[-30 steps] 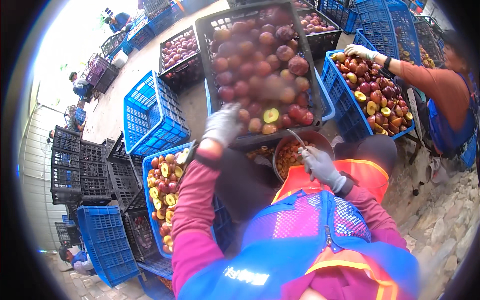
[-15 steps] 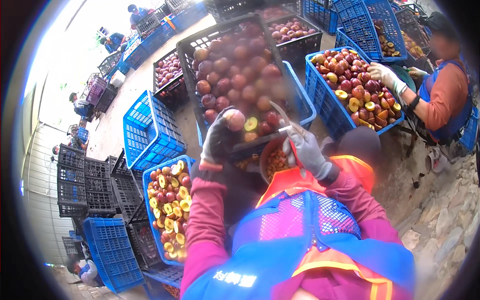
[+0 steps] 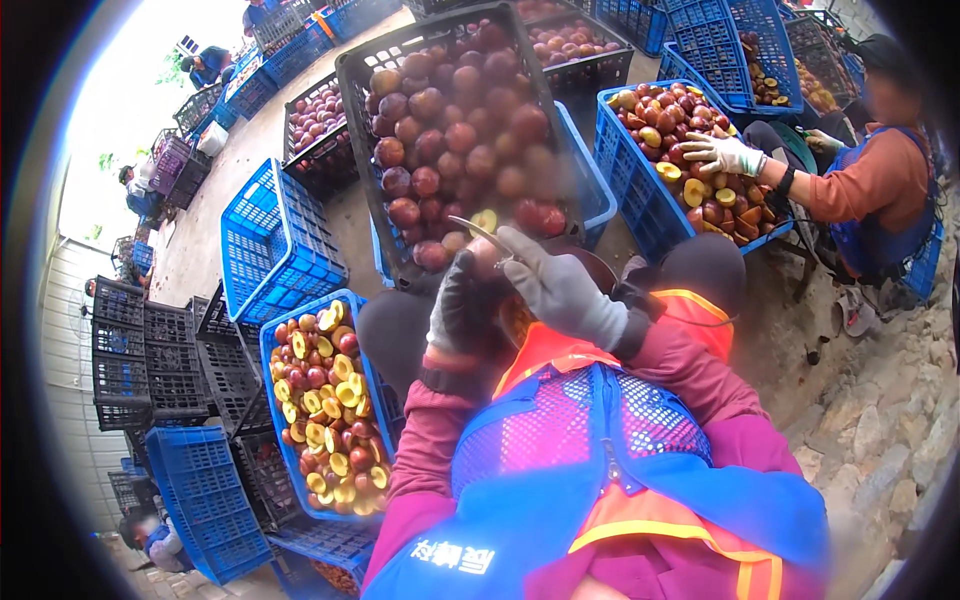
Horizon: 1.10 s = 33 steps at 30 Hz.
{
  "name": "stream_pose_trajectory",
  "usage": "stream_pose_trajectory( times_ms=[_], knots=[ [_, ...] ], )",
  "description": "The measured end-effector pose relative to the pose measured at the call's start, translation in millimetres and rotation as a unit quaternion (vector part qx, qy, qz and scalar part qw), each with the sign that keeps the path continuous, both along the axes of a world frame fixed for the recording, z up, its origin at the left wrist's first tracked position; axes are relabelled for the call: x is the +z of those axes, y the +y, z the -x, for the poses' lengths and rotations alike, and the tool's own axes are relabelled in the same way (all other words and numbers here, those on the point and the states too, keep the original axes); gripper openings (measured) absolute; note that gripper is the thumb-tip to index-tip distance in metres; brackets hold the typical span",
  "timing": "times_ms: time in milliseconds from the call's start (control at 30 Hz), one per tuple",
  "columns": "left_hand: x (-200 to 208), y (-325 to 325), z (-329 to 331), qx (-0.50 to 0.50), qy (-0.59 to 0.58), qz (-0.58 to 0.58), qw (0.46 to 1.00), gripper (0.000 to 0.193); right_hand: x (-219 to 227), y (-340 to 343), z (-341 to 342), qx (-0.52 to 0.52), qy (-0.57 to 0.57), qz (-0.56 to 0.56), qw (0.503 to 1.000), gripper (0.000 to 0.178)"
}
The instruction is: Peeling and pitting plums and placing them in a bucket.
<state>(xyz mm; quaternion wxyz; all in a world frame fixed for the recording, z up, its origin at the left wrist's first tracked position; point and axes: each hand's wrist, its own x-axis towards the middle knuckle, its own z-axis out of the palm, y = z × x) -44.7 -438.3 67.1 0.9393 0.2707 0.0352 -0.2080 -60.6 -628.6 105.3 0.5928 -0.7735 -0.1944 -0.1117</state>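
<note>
– what stands around the hands?
– straight ahead, a black slatted crate (image 3: 400, 45) heaped with whole plums, close in front of them. by the left forearm, a blue crate (image 3: 381, 390) of cut plums, many showing yellow faces.
– and to the right?
– another blue crate (image 3: 628, 195), full of plum pieces, with a co-worker's gloved hand (image 3: 725, 156) spread over it.
– anything hidden?
– the bowl (image 3: 601, 268); the right hand blocks most of it.
– where's the plum (image 3: 482, 256) being handled?
– between the hands, at the black crate's near edge.
– how are they posed?
– the left hand (image 3: 462, 308) points up, fingers curled round the plum. the right hand (image 3: 566, 297) reaches across, closed on a curved knife (image 3: 476, 230), blade pointing left above the plum.
– touching it?
– i can't tell.
</note>
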Motion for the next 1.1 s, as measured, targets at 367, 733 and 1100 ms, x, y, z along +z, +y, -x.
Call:
stream_pose_trajectory(
  times_ms=[367, 733, 1100],
  knots=[
    [44, -9, 26, -0.002, 0.053, -0.008, 0.999, 0.041, -10, 2, 6, -0.007, 0.165, -0.059, 0.985, 0.046],
    [-1, -14, 24, -0.003, -0.026, -0.060, 0.998, 0.039, -43, 6, 8, -0.081, 0.010, 0.082, 0.993, 0.049],
    [-15, -24, 34, -0.005, -0.057, -0.247, 0.967, 0.035, -67, 1, 14, -0.074, 0.060, 0.144, 0.985, 0.036]
  ],
)
